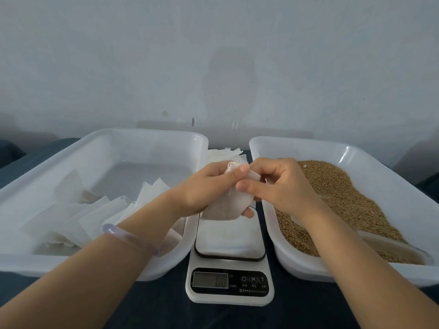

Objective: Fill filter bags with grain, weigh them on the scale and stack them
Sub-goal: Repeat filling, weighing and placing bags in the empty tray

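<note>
A bulging white filter bag (228, 205) hangs above the scale (230, 264), held between both hands. My left hand (202, 186) grips its top and side with curled fingers. My right hand (278, 184) pinches the bag's upper right edge. The scale's platform carries nothing and its display reads 0.0. Brown grain (337, 198) fills the right white tub (389, 172). The left white tub (99, 146) holds several filled white bags (78, 217).
A stack of flat unfilled filter bags (225, 154) lies behind the scale, between the tubs. A clear plastic scoop (392, 248) lies in the grain at the tub's near end. A white wall stands close behind. The table has a dark blue cover.
</note>
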Demonstrator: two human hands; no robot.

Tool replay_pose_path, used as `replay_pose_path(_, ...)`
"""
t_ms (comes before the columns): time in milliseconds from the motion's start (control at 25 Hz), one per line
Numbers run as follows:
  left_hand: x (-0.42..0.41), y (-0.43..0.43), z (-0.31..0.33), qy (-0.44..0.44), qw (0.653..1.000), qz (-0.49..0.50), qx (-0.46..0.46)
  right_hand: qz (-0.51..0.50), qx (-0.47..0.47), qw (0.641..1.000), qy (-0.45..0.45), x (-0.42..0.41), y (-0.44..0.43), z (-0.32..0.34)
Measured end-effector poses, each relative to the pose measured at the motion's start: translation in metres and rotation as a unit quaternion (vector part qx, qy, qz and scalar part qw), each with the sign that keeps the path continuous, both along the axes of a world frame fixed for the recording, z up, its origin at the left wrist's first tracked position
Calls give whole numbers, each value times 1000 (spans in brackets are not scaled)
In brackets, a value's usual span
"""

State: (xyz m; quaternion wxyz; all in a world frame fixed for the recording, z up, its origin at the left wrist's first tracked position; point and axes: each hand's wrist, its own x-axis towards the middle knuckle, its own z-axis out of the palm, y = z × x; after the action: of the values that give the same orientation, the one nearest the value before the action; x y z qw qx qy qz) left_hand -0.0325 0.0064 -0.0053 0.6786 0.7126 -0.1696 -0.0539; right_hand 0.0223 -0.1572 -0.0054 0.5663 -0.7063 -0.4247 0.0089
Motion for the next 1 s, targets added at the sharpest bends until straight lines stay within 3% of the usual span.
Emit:
replay_pose_path(120,-1,0,3,17,999,-16,22,53,63,996,22,0,-1,4)
replay_pose_path(280,-2,5,3,54,995,-63,51,9,103,994,40,1,-2,3)
replay_pose_path(400,1,2,2,53,990,-67,117,-28,106,993,48,2,-4,5)
replay_pose_path(520,0,1,2,58,991,-32,117,-27,65,996,53,3,-12,11)
replay_pose_path(600,-1,2,1,55,993,-6,101,-73,7,994,77,10,-34,19)
replay_pose_path(680,-1,3,-1,50,995,9,83,-184,-91,975,84,27,-79,28)
replay_pose_path(760,0,2,-2,49,996,6,80,-255,-299,916,74,41,-138,31)
replay_pose_path(840,2,1,-2,51,995,0,91,-239,-503,824,103,47,-184,21)
replay_pose_path(880,2,0,-2,49,994,-2,98,-224,-561,788,119,48,-198,11)
replay_pose_path(920,2,-1,-2,46,994,-4,102,-217,-586,770,127,48,-205,1)
replay_pose_path(1000,2,0,-2,42,994,-1,101,-212,-580,776,127,49,-206,-12)
